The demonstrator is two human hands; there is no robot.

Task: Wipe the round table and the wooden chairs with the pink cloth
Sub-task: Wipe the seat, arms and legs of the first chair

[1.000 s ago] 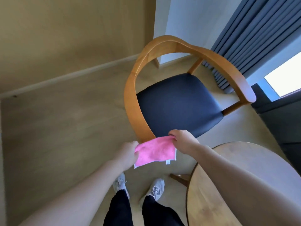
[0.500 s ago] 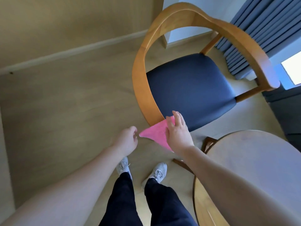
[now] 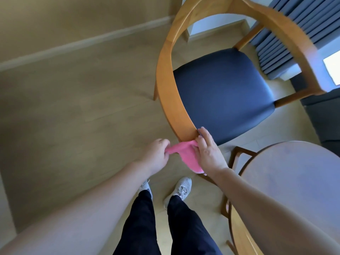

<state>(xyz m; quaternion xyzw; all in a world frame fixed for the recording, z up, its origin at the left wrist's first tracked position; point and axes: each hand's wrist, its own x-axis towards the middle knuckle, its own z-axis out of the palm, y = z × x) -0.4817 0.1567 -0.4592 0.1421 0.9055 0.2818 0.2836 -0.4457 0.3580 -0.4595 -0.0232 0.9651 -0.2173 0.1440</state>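
Note:
The pink cloth (image 3: 185, 156) hangs bunched between my two hands, just below the near end of the wooden chair's (image 3: 165, 85) curved armrest. My left hand (image 3: 156, 156) pinches the cloth's left end. My right hand (image 3: 207, 153) lies flat over the cloth's right part, fingers spread, fingertips touching the armrest end beside the dark blue seat (image 3: 222, 94). The round table (image 3: 298, 183) with its pale top is at the lower right, under my right forearm.
My legs and grey shoes (image 3: 181, 188) stand on the wooden floor below the cloth. A second chair's wooden frame (image 3: 237, 155) shows under the table edge. Grey curtains (image 3: 301, 28) and a window are at the upper right; a wall skirting runs along the upper left.
The view has moved closer to the chair. My left hand has taken hold of the cloth's left end again, and my right hand has moved up against the armrest end with the cloth.

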